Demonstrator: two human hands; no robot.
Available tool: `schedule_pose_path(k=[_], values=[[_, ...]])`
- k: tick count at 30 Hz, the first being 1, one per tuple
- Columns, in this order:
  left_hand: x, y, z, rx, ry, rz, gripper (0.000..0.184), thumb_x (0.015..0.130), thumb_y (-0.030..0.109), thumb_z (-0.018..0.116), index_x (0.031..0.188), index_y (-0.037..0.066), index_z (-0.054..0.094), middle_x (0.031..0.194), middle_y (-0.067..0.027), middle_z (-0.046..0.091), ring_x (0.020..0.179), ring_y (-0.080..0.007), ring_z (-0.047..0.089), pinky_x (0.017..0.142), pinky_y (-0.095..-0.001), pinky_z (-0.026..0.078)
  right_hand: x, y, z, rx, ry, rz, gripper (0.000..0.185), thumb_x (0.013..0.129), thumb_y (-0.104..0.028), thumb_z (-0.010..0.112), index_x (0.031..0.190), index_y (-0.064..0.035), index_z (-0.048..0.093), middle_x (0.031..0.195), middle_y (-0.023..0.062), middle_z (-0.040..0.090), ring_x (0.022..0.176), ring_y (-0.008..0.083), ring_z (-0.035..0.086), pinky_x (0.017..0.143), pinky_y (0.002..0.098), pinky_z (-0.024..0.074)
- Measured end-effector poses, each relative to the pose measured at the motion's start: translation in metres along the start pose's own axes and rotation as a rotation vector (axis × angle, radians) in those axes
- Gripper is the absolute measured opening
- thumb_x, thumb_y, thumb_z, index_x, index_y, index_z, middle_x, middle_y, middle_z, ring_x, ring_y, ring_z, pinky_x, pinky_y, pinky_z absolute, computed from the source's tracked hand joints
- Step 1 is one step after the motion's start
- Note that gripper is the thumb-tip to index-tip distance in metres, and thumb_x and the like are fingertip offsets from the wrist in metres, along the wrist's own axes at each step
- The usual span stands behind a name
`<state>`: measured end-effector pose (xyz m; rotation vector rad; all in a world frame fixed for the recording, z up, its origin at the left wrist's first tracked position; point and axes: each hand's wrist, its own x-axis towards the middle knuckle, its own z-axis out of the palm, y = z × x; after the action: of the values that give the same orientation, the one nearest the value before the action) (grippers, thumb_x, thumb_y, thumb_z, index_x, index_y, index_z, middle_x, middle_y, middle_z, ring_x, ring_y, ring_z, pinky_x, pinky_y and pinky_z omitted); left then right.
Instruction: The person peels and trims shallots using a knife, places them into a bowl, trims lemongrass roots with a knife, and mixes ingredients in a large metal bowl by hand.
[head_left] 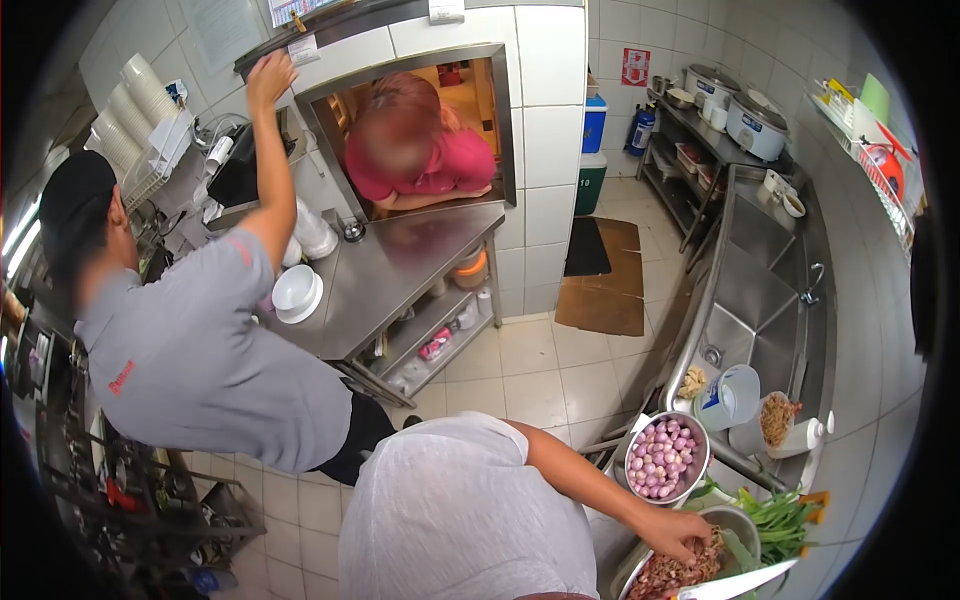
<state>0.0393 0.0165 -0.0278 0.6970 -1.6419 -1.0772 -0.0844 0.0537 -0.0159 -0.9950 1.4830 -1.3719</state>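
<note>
My left hand (678,532) reaches into a metal bowl (745,522), its fingers curled down at reddish-brown scraps that look like onion skins (665,578). What is between the fingers is hidden. Just beyond the wrist sits a steel pot (633,440) full of small purple shallots (662,458). Green leafy stalks (775,522) lie against the bowl's far side. A long pale, blade-like shape (745,582) crosses the bottom edge; whatever holds it is out of frame. My right hand is not in view.
A steel sink (745,318) runs along the right, with a clear plastic tub (728,398) and white bottle (800,438) at its near end. A co-worker in grey (215,350) stands left, arm raised. Another person (440,165) leans through the hatch over a steel table (400,265).
</note>
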Motion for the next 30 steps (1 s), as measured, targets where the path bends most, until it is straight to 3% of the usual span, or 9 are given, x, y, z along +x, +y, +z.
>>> schedule_pose_path(k=[3,5,9,11,14,15,17,27,30], values=[[0.01,-0.011,0.024,-0.292,-0.013,-0.162,0.028,0.083,0.021,0.071,0.094,-0.003,0.061,0.087,-0.0162,0.063,0.076,-0.0297,0.065,0.071,-0.0422,0.05,0.001,0.0,0.001,-0.006,-0.001,0.0,0.041,0.099,-0.039,0.057,0.124,-0.006,0.051,0.085,0.0043,0.053,0.064,0.0107,0.049,0.055,0.0246,0.0381],[0.024,-0.036,0.043,-0.333,-0.097,-0.236,0.034,0.087,0.025,0.073,0.099,-0.005,0.065,0.085,-0.011,0.068,0.086,-0.0169,0.067,0.07,-0.033,0.055,0.001,0.001,0.001,-0.009,0.001,-0.001,0.042,0.099,-0.038,0.057,0.124,-0.0057,0.051,0.086,0.0046,0.053,0.065,0.011,0.049,0.055,0.0249,0.0384],[0.029,-0.023,0.057,-0.571,-0.077,-0.385,0.028,0.086,0.022,0.073,0.09,-0.004,0.066,0.076,-0.0095,0.065,0.074,-0.0157,0.068,0.06,-0.0315,0.055,0.002,0.001,0.0,-0.01,0.006,-0.001,0.042,0.099,-0.038,0.058,0.124,-0.0053,0.051,0.087,0.0052,0.054,0.066,0.0116,0.05,0.056,0.0254,0.0391],[0.032,-0.023,0.06,-0.687,-0.201,-0.405,0.022,0.083,0.016,0.072,0.081,-0.004,0.064,0.063,-0.0071,0.06,0.054,-0.0155,0.064,0.047,-0.0299,0.051,0.002,0.002,0.0,-0.014,0.008,0.001,0.043,0.099,-0.038,0.058,0.125,-0.005,0.051,0.088,0.0055,0.054,0.067,0.0119,0.05,0.057,0.0257,0.0394],[0.029,0.014,0.044,-0.492,-0.213,-0.42,0.025,0.094,0.022,0.065,0.081,0.0,0.067,0.07,-0.0007,0.059,0.06,-0.0115,0.051,0.052,-0.0305,0.041,0.002,0.002,-0.001,-0.016,0.007,0.006,0.043,0.098,-0.038,0.058,0.125,-0.0047,0.051,0.088,0.006,0.054,0.067,0.0123,0.051,0.058,0.0261,0.0398],[0.029,0.009,0.049,-0.493,-0.214,-0.421,0.025,0.094,0.022,0.065,0.081,0.0,0.067,0.07,-0.0007,0.059,0.06,-0.0115,0.051,0.052,-0.0305,0.041,0.002,0.002,-0.002,-0.017,0.01,0.005,0.043,0.098,-0.038,0.058,0.125,-0.0046,0.051,0.089,0.0062,0.054,0.068,0.0125,0.051,0.058,0.0262,0.04],[0.031,-0.005,0.063,-0.621,-0.103,-0.377,0.017,0.079,0.009,0.069,0.071,-0.004,0.06,0.055,-0.0061,0.056,0.04,-0.0174,0.058,0.038,-0.0302,0.045,0.001,0.001,-0.002,-0.021,0.013,0.009,0.043,0.098,-0.037,0.058,0.125,-0.0043,0.05,0.089,0.0065,0.054,0.068,0.0128,0.051,0.059,0.0265,0.0403],[0.036,-0.003,0.059,-0.681,-0.096,-0.386,0.014,0.073,0.004,0.069,0.066,-0.002,0.057,0.055,-0.005,0.052,0.038,-0.0153,0.051,0.035,-0.0314,0.039,0.0,0.001,-0.004,-0.035,0.006,0.005,0.045,0.098,-0.037,0.059,0.126,-0.0032,0.05,0.092,0.008,0.055,0.071,0.0143,0.053,0.061,0.0278,0.0418],[0.036,0.008,0.053,-0.751,-0.143,-0.483,0.015,0.073,0.005,0.07,0.066,-0.001,0.058,0.056,-0.0041,0.053,0.043,-0.0157,0.053,0.04,-0.0335,0.041,0.0,0.002,-0.004,-0.036,0.002,0.007,0.045,0.098,-0.036,0.06,0.127,-0.0028,0.05,0.093,0.0085,0.056,0.072,0.0148,0.053,0.062,0.0282,0.0423]])
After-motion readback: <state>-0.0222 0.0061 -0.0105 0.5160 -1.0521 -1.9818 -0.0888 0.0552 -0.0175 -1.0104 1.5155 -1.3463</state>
